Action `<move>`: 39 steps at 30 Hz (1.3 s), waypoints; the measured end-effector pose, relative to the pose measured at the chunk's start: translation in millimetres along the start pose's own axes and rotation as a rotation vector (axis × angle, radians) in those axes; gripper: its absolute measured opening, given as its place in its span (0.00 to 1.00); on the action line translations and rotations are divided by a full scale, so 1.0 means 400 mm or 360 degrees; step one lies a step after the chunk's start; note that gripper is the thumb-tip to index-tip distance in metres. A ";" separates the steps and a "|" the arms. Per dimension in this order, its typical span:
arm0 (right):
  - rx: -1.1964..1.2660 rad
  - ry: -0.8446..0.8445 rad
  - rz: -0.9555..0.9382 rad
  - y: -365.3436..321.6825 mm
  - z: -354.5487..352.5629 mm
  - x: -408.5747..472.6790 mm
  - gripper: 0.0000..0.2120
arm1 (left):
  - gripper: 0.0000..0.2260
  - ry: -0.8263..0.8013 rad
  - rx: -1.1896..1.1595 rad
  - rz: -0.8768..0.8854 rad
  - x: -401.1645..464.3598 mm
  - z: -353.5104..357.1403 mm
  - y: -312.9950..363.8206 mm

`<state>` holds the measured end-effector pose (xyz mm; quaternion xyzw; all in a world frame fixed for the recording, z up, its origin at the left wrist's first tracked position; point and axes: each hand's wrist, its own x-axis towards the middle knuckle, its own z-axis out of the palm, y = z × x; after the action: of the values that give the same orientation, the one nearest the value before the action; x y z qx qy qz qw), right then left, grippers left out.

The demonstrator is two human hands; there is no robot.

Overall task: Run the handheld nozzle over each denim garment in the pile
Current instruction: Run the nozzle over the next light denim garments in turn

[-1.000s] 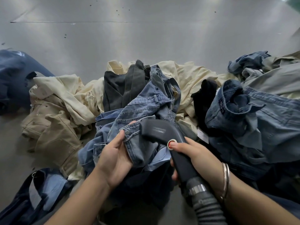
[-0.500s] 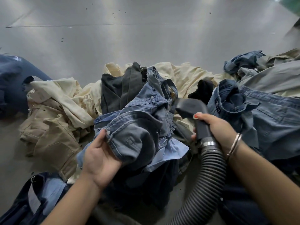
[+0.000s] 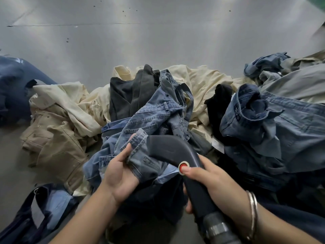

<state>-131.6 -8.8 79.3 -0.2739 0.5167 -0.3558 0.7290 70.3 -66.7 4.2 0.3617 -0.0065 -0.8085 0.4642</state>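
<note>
A pile of garments lies on a grey metal table (image 3: 158, 41). In the middle is a light blue denim garment (image 3: 154, 113). My left hand (image 3: 121, 171) grips a fold of it, thumb on top. My right hand (image 3: 211, 180) grips the handle of a dark grey handheld nozzle (image 3: 170, 150), thumb on its red button (image 3: 183, 167). The nozzle head lies against the held denim fold. A ribbed hose (image 3: 221, 231) runs from the handle to the bottom edge. More blue denim (image 3: 274, 127) is heaped at the right.
Cream and khaki garments (image 3: 58, 120) lie at the left and back. A dark grey garment (image 3: 130, 95) and a black one (image 3: 218, 103) sit in the heap. Navy denim lies at far left (image 3: 12, 85) and bottom left (image 3: 26, 219).
My right hand has brought the nozzle back from the right onto the denim fold in my left hand. My left hand has shifted its hold, so the fold now stands narrower.
</note>
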 end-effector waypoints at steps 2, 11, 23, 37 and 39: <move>-0.0020 -0.0009 0.0049 0.013 0.005 0.006 0.07 | 0.17 -0.0036 0.0108 -0.0044 -0.001 -0.002 -0.016; 0.0061 0.0204 0.0112 -0.013 -0.040 0.074 0.04 | 0.21 -0.0118 0.0151 -0.0265 -0.027 -0.008 -0.040; 0.0049 0.0685 -0.0066 -0.096 -0.138 0.164 0.06 | 0.23 -0.0312 0.0056 0.0106 -0.036 0.002 0.021; -0.0022 0.0173 0.0167 -0.003 -0.014 0.066 0.02 | 0.19 -0.0175 0.0242 -0.0156 -0.029 -0.007 -0.017; -0.0016 0.0228 0.0172 -0.005 -0.030 0.088 0.04 | 0.18 -0.0150 0.0266 -0.0177 -0.033 -0.007 -0.024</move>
<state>-135.9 -38.5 57.3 -0.2232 0.5833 -0.3319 0.7069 68.7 -50.2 6.6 0.3605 -0.0756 -0.8458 0.3859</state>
